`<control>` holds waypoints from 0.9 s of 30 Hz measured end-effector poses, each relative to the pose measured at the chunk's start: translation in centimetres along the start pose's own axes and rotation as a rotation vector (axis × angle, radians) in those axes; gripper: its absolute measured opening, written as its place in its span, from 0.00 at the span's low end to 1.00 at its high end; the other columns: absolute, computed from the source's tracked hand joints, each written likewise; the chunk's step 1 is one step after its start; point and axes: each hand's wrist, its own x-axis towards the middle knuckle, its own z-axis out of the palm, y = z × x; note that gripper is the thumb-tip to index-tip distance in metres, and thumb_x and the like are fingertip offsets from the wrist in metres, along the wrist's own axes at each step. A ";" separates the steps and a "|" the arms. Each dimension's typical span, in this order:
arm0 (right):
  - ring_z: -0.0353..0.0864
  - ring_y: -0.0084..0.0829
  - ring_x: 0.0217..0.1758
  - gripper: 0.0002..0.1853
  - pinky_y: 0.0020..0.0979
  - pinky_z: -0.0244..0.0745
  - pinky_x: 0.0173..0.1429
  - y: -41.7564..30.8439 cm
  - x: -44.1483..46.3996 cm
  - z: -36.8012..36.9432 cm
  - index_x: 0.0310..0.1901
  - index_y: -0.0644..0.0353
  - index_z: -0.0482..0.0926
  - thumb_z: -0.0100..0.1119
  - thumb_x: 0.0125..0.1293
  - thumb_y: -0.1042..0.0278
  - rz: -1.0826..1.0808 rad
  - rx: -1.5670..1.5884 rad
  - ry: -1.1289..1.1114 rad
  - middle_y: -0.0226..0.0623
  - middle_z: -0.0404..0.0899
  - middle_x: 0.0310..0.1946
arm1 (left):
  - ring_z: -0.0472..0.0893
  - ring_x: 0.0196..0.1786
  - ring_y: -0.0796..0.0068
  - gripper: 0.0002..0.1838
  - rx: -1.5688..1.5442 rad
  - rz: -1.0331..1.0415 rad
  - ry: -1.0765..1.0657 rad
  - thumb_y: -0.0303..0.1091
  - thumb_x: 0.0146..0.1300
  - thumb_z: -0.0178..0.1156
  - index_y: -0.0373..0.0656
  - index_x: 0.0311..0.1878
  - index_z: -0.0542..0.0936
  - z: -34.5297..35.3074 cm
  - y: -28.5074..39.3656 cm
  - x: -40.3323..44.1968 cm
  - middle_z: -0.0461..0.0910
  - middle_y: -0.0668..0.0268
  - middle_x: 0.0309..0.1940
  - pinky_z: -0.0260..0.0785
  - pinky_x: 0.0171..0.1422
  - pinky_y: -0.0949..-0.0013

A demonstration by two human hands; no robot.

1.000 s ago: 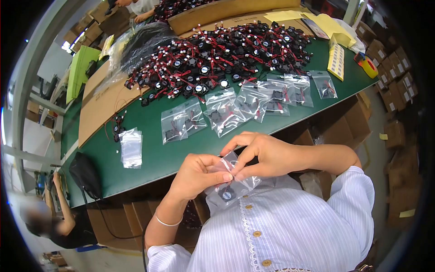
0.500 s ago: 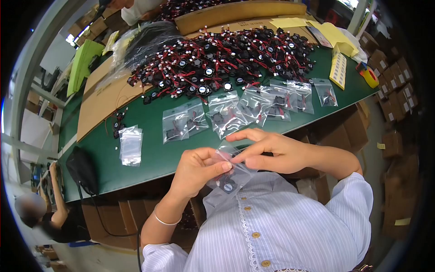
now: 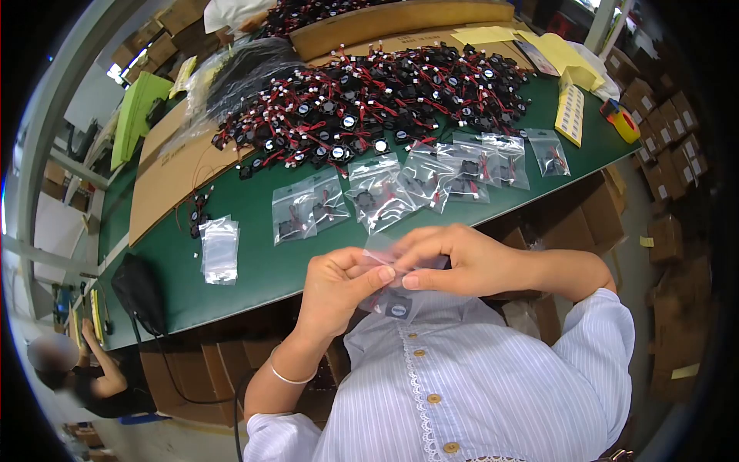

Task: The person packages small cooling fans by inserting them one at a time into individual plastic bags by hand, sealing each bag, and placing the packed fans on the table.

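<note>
1. The clear bag (image 3: 377, 246) is held at centre of the frame, before the striped shirt (image 3: 493, 354); a small black fan (image 3: 398, 310) lies in its lower part.

2. By the L hand (image 3: 339, 289), the bag is pinched betw. thumb & fingers. The R hand (image 3: 454, 262) is placed against the same film w/ bent fingers; due to blur, whether a firm grip is made by it cannot be told.

3. Step in hand (as judged): handling of upper film w/ fingertips. The film should be kept flat & lightly stretched, w/o wrinkles, and pressure should be applied evenly along the edge.

4. The fan & its wires are best kept low, away from the pinched zone, since a thin wire could be trapped there.

5. On the green table (image 3: 262, 277), filled bags (image 3: 373, 196) are laid mid-frame, near the fan pile (image 3: 369, 100); flat bags (image 3: 220, 254) are stacked left of centre.

6. Writing: "MADE IN CHINA" can approx. be read on the cardboard (image 3: 431, 37), top centre. Round fan labels & the yellow label sheet (image 3: 570, 112), upper right, are too small to be read; no brand can be confirmed.
</note>
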 end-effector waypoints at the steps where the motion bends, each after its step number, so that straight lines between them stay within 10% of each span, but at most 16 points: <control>1: 0.78 0.34 0.49 0.13 0.33 0.71 0.53 -0.3 0.0 0.1 0.44 0.61 0.80 0.61 0.61 0.63 -0.003 0.001 0.005 0.46 0.76 0.46 | 0.81 0.31 0.78 0.08 -0.040 0.026 0.032 0.25 0.57 0.63 0.32 0.38 0.78 0.0 -0.1 0.1 0.83 0.60 0.30 0.70 0.28 0.80; 9: 0.73 0.17 0.29 0.09 0.24 0.70 0.36 -0.4 0.1 -0.1 0.32 0.65 0.77 0.60 0.61 0.67 0.152 0.016 0.148 0.29 0.78 0.27 | 0.82 0.33 0.76 0.06 0.049 0.082 0.056 0.25 0.59 0.61 0.32 0.37 0.79 0.3 0.0 -0.5 0.83 0.58 0.31 0.71 0.30 0.79; 27: 0.76 0.42 0.24 0.10 0.37 0.68 0.28 -0.1 0.5 2.4 0.27 0.64 0.74 0.59 0.57 0.66 -0.204 -0.296 0.257 0.44 0.76 0.23 | 0.71 0.22 0.81 0.05 0.541 0.549 0.276 0.24 0.58 0.59 0.31 0.30 0.79 1.3 -1.3 -2.2 0.76 0.66 0.19 0.63 0.27 0.77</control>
